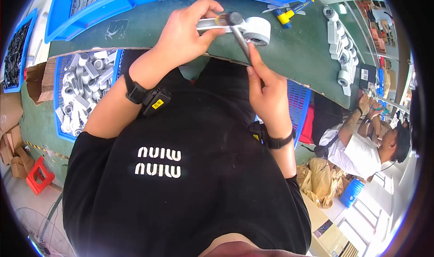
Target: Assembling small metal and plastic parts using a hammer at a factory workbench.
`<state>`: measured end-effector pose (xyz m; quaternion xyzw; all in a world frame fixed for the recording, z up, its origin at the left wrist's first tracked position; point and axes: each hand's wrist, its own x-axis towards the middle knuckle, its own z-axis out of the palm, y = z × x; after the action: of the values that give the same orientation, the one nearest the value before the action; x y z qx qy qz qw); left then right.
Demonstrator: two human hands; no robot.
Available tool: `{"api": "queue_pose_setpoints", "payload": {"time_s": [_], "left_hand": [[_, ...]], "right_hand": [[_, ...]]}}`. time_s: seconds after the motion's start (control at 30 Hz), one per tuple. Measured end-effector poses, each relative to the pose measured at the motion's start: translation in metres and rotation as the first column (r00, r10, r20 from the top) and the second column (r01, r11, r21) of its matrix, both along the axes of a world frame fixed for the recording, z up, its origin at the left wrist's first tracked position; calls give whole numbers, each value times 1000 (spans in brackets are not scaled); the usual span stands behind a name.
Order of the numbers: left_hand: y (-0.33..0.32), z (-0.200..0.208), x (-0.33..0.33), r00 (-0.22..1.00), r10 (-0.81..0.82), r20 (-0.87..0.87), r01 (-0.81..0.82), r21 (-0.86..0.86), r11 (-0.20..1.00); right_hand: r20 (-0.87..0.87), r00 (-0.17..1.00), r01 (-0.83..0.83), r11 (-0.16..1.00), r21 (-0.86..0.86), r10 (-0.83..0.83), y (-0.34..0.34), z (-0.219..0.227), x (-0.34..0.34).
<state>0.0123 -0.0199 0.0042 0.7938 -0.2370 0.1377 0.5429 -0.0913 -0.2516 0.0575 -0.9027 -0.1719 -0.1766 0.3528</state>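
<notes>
My left hand [183, 33] grips the narrow arm of a light grey plastic part [258, 28] between thumb and fingers. The part's round, hollow end points right, over the green tabletop. In my right hand [266, 83] is a small mallet [240, 42], held by its slim dark handle. Its head, black and amber, lies over the arm of the part, close to my left fingertips. Whether the head touches the part I cannot tell.
A blue bin [135, 10] with flat grey pieces stands at the back left. Beside my left arm, a blue crate [58, 103] holds many similar grey parts. A yellow-and-blue tool [285, 18] lies behind the part. Grey parts [343, 53] line the right side. A co-worker [357, 148] works at right.
</notes>
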Motion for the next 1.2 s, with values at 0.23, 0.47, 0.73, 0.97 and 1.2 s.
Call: {"api": "queue_pose_setpoints", "payload": {"time_s": [0.23, 0.47, 0.73, 0.97, 1.2], "left_hand": [[-6, 0, 0, 998, 21, 60, -18, -39, 999], [-6, -1, 5, 1000, -21, 10, 22, -66, 998], [-5, -4, 2, 998, 22, 65, -24, 36, 999], [-6, -6, 0, 969, 0, 245, -37, 149, 988], [-6, 0, -1, 973, -1, 229, -44, 191, 981]], "right_hand": [[-374, 926, 140, 969, 204, -55, -3, 1, -9], [-193, 981, 40, 970, 239, 7, -9, 22, -19], [-259, 965, 8, 990, -141, -44, -6, 17, -7], [5, 996, 84, 921, 381, -93, -20, 4, -31], [-347, 924, 139, 986, -95, -163, -31, 8, -14]]}}
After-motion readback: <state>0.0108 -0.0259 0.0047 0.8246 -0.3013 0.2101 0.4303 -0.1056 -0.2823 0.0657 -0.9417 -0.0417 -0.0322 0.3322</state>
